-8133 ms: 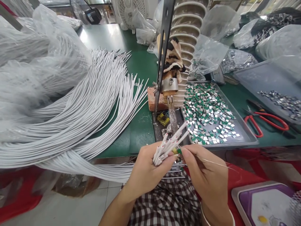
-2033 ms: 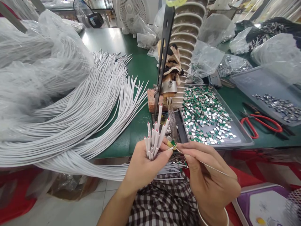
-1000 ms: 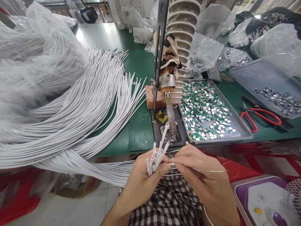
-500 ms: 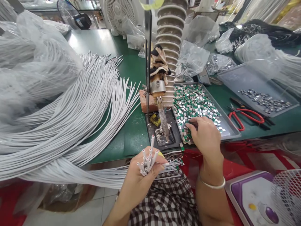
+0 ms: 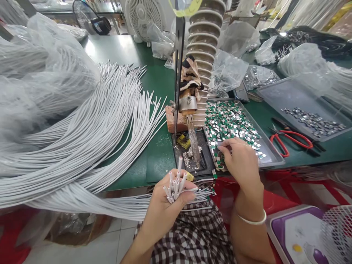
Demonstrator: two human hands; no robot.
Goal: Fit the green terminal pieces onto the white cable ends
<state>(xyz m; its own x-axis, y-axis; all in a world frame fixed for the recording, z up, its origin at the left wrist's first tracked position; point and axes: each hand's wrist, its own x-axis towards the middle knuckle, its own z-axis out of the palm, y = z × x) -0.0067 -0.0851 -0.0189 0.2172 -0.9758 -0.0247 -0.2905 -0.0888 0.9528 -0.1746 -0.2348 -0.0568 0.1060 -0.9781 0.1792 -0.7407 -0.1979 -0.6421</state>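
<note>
My left hand (image 5: 167, 200) is closed around a bundle of white cables (image 5: 176, 185), their cut ends pointing up with reddish cores showing. A yellow covering (image 5: 189, 176) is on one of its fingertips. Beyond the wrist, more cables with small green boards at their ends lie over the lap. My right hand (image 5: 239, 157) reaches over a metal tray (image 5: 271, 153) of small green circuit boards (image 5: 229, 119). Its thumb and forefinger are pinched together at the near left part of the pile; whatever is between them is too small to make out.
A soldering iron (image 5: 194, 141) on a stand points down over a black pan (image 5: 205, 141), before a brick (image 5: 172, 119) and a ribbed duct (image 5: 205, 40). Many white cables (image 5: 90, 124) spread at left. Red-handled pliers (image 5: 298, 137) and a bin of metal parts (image 5: 302, 91) are at right.
The view has shifted slightly, moving the bench a little right in the picture. My right fingers have drawn closer together over the boards. My left hand keeps hold of the cables.
</note>
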